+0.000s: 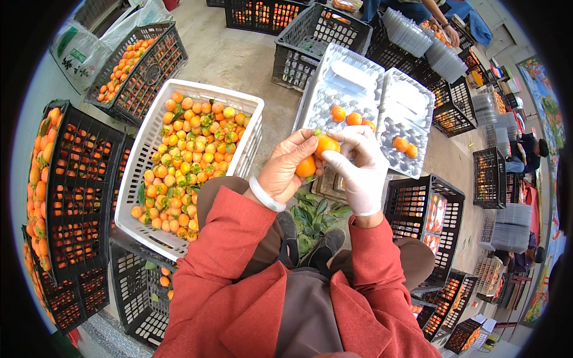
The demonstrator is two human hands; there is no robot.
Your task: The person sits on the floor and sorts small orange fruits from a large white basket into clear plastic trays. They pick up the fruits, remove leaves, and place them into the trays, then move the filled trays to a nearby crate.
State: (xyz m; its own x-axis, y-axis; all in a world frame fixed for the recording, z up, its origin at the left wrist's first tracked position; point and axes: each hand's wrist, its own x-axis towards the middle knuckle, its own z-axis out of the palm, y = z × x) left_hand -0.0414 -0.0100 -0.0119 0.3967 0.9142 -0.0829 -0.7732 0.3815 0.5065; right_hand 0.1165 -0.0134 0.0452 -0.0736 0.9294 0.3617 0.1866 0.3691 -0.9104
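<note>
Two orange persimmons are between my hands. My left hand [288, 168], bare with a pale bangle at the wrist, holds the lower persimmon [306, 167] against its palm and touches the upper persimmon [327, 146], which has a bit of green at its top. My right hand [361, 163], in a white glove, grips that upper fruit between thumb and fingers. Just beyond the hands lie two clear plastic trays with hinged lids; several persimmons sit in the left tray [320, 102] and two in the right tray [388, 154]. At my left, a white plastic crate [134, 179] holds many persimmons with green calyxes.
Black plastic crates of persimmons [83, 192] stand at the far left. An open black crate [293, 60] is behind the trays, another [405, 201] at my right holds packed fruit. Green leaves [315, 217] lie between my feet. A person's arm [436, 11] reaches among stacked clear trays.
</note>
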